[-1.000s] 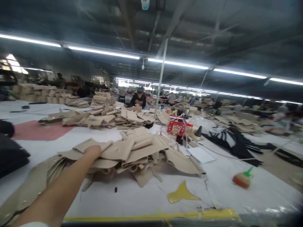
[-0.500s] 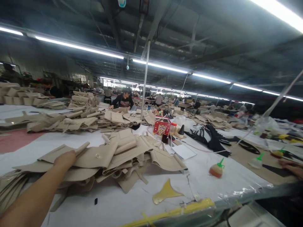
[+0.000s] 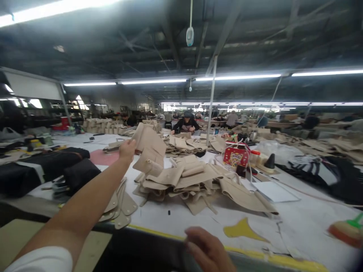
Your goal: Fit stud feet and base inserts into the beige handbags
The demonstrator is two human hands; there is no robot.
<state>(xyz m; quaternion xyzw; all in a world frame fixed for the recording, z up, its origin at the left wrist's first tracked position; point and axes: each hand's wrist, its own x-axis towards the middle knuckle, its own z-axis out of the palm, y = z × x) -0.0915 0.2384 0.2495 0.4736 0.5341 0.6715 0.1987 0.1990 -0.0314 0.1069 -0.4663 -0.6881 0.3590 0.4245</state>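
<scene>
My left hand (image 3: 127, 150) is closed on the edge of a beige leather panel (image 3: 150, 141), which it holds raised and tilted at the left end of a heap. A piece with a metal snap (image 3: 148, 161) hangs just below it; I cannot tell whether the two are joined. More beige leather pieces (image 3: 195, 175) lie piled to the right. My right hand (image 3: 210, 251) is at the table's near edge, slightly blurred, its fingers bent and apart with nothing visible in them. Beneath my left forearm lies a stack of beige straps with snaps (image 3: 124, 206).
On the white table (image 3: 198, 230) are a yellow scrap (image 3: 245, 230), a red patterned box (image 3: 235, 155) and a green-tipped glue bottle (image 3: 347, 230). Black rolled material (image 3: 56, 164) lies left. A pole (image 3: 212, 102) rises behind the heap. Across the table sits a co-worker (image 3: 186, 124).
The view has swung left. My left hand has lifted the beige panel up off the heap. My right hand has come from the far right to the table's near edge.
</scene>
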